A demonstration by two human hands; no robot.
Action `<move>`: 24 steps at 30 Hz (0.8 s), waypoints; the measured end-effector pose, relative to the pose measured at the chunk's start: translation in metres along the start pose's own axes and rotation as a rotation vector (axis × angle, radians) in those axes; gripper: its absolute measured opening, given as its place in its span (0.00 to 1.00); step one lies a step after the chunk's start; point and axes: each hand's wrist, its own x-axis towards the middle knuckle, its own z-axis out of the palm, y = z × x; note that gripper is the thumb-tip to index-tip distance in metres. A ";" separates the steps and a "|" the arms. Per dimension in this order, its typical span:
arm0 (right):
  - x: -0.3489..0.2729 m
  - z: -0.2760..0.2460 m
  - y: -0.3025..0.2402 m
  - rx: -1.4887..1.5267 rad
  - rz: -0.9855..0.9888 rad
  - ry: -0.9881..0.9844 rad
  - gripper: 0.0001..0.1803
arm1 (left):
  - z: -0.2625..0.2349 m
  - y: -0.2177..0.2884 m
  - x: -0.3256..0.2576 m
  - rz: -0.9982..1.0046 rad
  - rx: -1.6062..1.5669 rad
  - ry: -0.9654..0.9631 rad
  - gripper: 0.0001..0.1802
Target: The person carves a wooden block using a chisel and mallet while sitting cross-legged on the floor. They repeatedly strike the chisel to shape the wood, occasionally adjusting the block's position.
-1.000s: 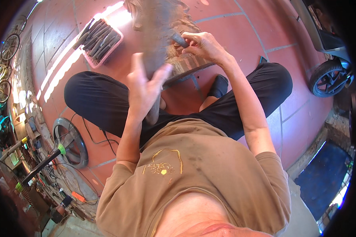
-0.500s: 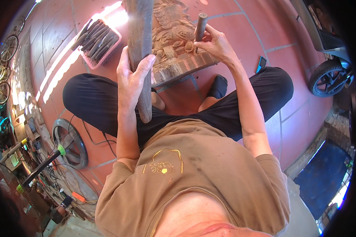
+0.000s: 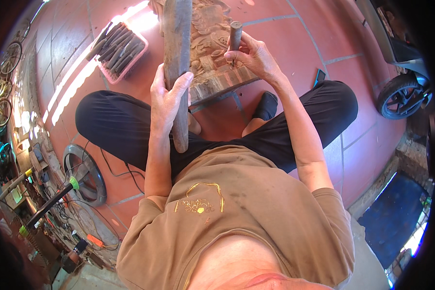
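Observation:
My left hand [image 3: 168,94] is closed around a long wooden mallet [image 3: 178,43], which stands lengthwise in front of me, its narrow end near my lap. Between the fingers and thumb of my right hand [image 3: 252,54] is a carving chisel [image 3: 235,35] with a round wooden handle. Its metal shaft points down at the lower edge of a carved wooden block [image 3: 210,31]; whether the tip touches the wood is hard to make out. The carving lies on the floor beyond my feet, with raised figures on its face. The mallet hides part of its left side.
A pink basket [image 3: 125,72] full of chisels stands at the left. A phone [image 3: 319,77] lies by my right knee. Further right is a motorbike wheel [image 3: 404,96]. Left of me are a loose wheel [image 3: 84,175], cables and clutter; a dark blue mat [image 3: 396,217] lies behind at right.
My right hand has shifted left and slightly down with the chisel, along the carving's lower edge. My left hand and the mallet have moved a little to the right.

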 end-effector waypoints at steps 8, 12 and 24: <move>-0.002 -0.014 0.021 -0.009 0.044 0.206 0.12 | -0.002 -0.002 -0.002 -0.007 0.018 -0.003 0.15; -0.005 -0.023 0.012 -0.086 -0.038 0.356 0.11 | -0.004 0.000 -0.003 -0.002 0.024 0.023 0.16; -0.008 0.002 0.019 0.195 0.025 0.167 0.10 | -0.004 -0.006 0.000 -0.035 0.045 -0.005 0.16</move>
